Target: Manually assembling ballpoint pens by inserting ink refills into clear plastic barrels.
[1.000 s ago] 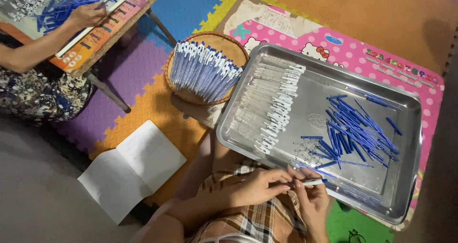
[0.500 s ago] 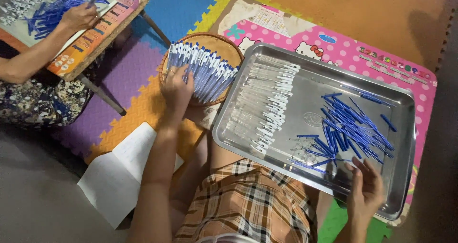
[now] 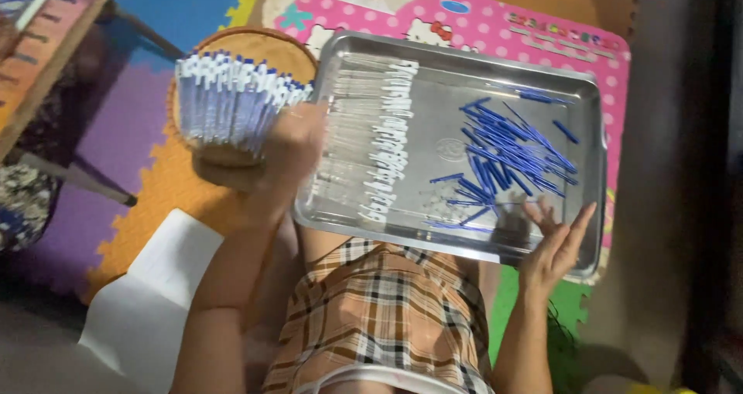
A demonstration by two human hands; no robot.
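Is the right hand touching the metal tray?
Touching. The head view shows the right hand lying open on the tray at its near right corner, fingers spread over the rim and floor.

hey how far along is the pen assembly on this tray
Done: a basket packed with finished blue-and-white pens. In hand: nothing visibly; the left hand sits between basket and clear barrels, the right hand is open at the metal tray's near edge. Left: a row of barrels and a pile of blue refills.

One head-worn camera looked steeply down from close above. It faced the rectangular steel tray (image 3: pixel 433 69) over the person's lap.
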